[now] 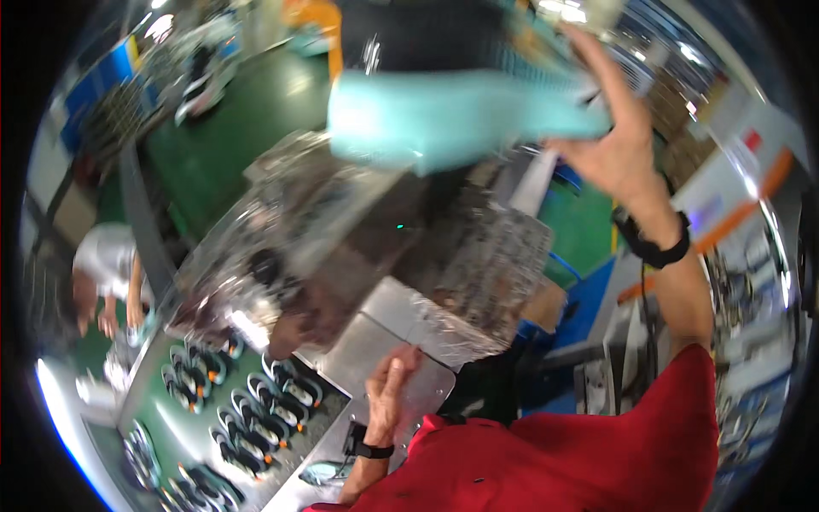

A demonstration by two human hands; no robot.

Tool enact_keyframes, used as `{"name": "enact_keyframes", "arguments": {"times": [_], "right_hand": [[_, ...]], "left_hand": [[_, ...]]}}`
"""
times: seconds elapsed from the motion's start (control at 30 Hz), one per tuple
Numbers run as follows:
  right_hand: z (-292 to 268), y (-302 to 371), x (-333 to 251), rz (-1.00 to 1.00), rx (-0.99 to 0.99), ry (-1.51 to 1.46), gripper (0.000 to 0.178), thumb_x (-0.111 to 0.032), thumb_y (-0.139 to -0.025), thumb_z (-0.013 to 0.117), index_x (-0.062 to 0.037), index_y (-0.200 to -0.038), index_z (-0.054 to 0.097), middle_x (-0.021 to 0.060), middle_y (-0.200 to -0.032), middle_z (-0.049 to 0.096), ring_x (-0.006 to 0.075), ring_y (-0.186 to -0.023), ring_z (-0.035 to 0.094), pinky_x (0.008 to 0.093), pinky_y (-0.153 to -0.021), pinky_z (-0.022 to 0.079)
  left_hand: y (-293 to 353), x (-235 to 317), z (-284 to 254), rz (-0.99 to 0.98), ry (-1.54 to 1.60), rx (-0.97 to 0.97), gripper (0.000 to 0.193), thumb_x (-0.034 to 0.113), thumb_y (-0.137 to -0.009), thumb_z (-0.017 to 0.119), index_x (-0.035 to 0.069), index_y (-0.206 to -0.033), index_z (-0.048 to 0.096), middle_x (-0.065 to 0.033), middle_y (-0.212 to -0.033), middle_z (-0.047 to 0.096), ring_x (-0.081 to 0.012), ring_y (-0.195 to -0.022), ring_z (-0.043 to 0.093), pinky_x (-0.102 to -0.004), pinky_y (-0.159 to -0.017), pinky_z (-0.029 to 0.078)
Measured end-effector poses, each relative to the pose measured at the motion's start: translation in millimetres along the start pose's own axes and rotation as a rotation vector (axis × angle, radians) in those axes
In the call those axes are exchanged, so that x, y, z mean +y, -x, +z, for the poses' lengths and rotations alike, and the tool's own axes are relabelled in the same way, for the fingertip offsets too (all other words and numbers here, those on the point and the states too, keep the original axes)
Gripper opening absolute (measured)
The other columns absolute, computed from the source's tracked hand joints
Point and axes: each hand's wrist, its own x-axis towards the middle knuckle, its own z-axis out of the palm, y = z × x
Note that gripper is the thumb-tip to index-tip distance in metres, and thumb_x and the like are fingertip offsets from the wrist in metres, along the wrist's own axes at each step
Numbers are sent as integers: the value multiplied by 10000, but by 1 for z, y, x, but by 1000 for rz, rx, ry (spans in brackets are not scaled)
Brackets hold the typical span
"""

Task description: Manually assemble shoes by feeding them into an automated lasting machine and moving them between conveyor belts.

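Raised high and close in front of me is a shoe (444, 119) with a thick turquoise sole and a black upper, blurred by motion. My right hand (618, 141) grips its right-hand end, the thumb below and the fingers above. Down at waist height, my left hand (391, 384) hovers over a bare metal plate (392, 320). Its thumb shows, but the fingertips are smeared, and whether they hold anything I cannot make out. Beyond the plate stands a machine (341, 247) wrapped in clear crinkled plastic film, partly hidden by the raised shoe.
At lower left, a green surface (175, 422) carries rows of dark shoes (247, 431) with pale soles. Another person (111, 273) works at the far left. A light-coloured shoe (324, 472) lies beside my left forearm. Racks (755, 316) line the right side.
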Motion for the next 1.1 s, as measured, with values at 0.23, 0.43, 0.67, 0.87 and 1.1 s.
{"name": "enact_keyframes", "arguments": {"times": [0.23, 0.43, 0.67, 0.87, 1.1], "right_hand": [[-146, 186, -61, 151, -244, 375, 442, -159, -825, 598, -98, -1261, 555, 67, -1216, 551, 236, -1213, 494, 508, -1068, 298], [-259, 346, -169, 997, -119, 305, 803, -68, -701, 741, -117, -1419, 384, 142, -1418, 428, 336, -1305, 408, 509, -1106, 294], [-338, 492, -282, 1650, 894, -112, 817, -177, -685, 820, -40, -1379, 410, 109, -1181, 587, 159, -1085, 553, 277, -923, 459], [-416, 604, -370, 1639, 1408, 313, 576, -63, -673, 750, -27, -1218, 567, 38, -1064, 618, 112, -922, 578, 253, -846, 472], [-493, 671, -475, 1484, 1563, 770, 675, -172, -701, 817, 9, -1278, 516, 78, -1151, 596, 163, -1021, 584, 287, -913, 463]], "left_hand": [[-22, 34, 238, -811, 689, -1032, 765, 500, -926, 482, 105, -1512, 189, -238, -1535, 209, -530, -1321, 322, -714, -1026, 288], [61, -80, 318, -923, 619, -1078, 659, 430, -965, 452, 32, -1462, 282, -217, -1446, 371, -382, -1160, 541, -528, -998, 437], [186, -221, 436, -388, -186, -1232, 684, 175, -883, 650, -9, -1444, 305, -139, -1295, 522, -196, -1121, 547, -315, -966, 437], [292, -315, 510, -460, -381, -1675, 754, 280, -934, 615, 11, -1502, 198, -199, -1436, 412, -231, -1244, 463, -334, -1026, 379], [395, -487, 644, -209, -762, -1682, 688, 415, -844, 681, -86, -1269, 477, -249, -1214, 587, -261, -1110, 595, -341, -911, 470]]}}
